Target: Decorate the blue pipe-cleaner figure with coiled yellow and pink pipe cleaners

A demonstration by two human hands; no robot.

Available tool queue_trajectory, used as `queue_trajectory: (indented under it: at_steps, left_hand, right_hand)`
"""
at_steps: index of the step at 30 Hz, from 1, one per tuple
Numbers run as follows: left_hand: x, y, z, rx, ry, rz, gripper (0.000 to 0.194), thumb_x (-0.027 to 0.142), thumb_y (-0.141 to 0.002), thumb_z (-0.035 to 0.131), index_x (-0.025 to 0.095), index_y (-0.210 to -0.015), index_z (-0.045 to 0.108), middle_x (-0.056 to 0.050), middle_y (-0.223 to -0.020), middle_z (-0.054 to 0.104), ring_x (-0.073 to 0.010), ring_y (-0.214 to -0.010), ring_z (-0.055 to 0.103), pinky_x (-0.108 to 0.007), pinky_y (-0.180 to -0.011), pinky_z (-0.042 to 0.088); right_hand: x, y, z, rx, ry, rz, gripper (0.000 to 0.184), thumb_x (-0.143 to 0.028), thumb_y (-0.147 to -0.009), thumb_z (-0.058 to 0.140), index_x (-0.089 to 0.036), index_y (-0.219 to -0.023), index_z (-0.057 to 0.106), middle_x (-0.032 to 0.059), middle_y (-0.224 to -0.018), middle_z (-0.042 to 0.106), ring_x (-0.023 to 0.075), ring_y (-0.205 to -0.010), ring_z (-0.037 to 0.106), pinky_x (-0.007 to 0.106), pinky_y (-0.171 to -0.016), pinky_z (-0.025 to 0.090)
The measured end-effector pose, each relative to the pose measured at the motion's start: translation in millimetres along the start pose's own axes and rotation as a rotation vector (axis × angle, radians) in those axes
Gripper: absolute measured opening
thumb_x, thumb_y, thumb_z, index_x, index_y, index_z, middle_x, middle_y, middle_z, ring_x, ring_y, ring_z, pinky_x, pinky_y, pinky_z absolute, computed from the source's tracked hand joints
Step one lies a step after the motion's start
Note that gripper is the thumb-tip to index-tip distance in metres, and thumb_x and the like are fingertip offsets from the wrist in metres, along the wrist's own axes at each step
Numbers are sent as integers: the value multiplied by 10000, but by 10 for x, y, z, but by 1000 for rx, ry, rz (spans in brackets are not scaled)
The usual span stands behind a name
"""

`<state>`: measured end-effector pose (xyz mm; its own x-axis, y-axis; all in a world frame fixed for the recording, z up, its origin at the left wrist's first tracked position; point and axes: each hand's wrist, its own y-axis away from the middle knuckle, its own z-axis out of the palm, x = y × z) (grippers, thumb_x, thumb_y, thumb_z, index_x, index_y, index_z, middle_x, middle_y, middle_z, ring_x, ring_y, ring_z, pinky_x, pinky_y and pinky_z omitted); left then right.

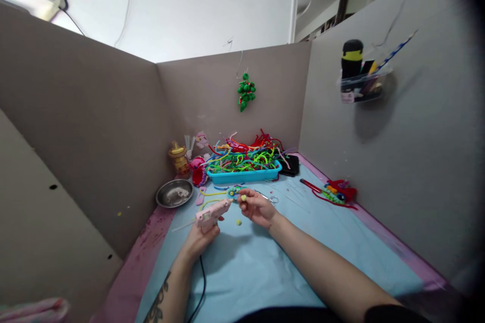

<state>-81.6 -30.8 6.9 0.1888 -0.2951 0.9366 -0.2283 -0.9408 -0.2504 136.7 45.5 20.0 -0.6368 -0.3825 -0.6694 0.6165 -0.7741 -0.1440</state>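
Observation:
My left hand (pixel 202 238) is wrapped round the handle of a pale pink glue gun (pixel 211 215), with a clear glue stick poking out of its back. Its nozzle points right, close to a small yellow-green piece (pixel 243 198) pinched in the fingertips of my right hand (pixel 258 209). Whether nozzle and piece touch I cannot tell. Another little yellow-green piece (pixel 238 222) lies on the blue cloth below. Just behind my hands rests a blue flower-like piece (pixel 234 192) of fuzzy stems. Scissors (pixel 273 199) lie partly hidden behind my right hand.
A turquoise tray (pixel 244 176) heaped with coloured fuzzy stems stands at the back. A metal bowl (pixel 162 198) with small white bits sits left. Colourful fuzzy pieces (pixel 339 192) lie right. A black cord (pixel 203 282) hangs below the glue gun. Grey panels (pixel 227 91) enclose the table.

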Motion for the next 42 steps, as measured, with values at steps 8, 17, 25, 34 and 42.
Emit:
queue_trajectory:
  at_steps: [8,17,25,34,42]
  left_hand:
    - [-206,-17,29,-23,-71,12,540,578,-745,532,173,-1100,556,-38,-752,569,-88,-516,396,-197,-448,322]
    - [-66,-70,39,17,-196,87,573,519,-763,535,200,-1238,513,-73,-885,622,-163,-681,522,-242,-556,401]
    - [24,-80,51,6,-254,136,482,361,-763,556,171,-1205,537,-57,-861,621,-160,-686,500,-262,-607,398]
    - [22,-97,61,7,-245,131,457,220,-717,531,161,-1170,554,-49,-866,620,-142,-656,488,-264,-614,393]
    - [90,-92,84,-1,-217,117,501,241,-730,547,167,-1225,526,-69,-953,637,-157,-703,513,-269,-640,399]
  right_hand:
    - [75,-43,18,153,164,-56,245,-256,-625,777,-189,-837,675,25,-819,653,67,-592,501,180,-475,333]
    - [96,-24,66,177,192,-25,287,-263,-572,803,-191,-813,666,-13,-693,571,77,-615,485,178,-480,321]
    - [94,-24,70,188,175,-28,282,-255,-561,804,-196,-765,619,-18,-690,570,80,-596,474,181,-475,305]
    - [124,-29,28,162,185,-19,299,-265,-571,799,-197,-775,592,-18,-702,554,80,-599,475,179,-466,293]
    - [118,-33,30,164,182,-43,284,-270,-580,796,-193,-762,592,-20,-675,539,77,-583,458,177,-459,291]
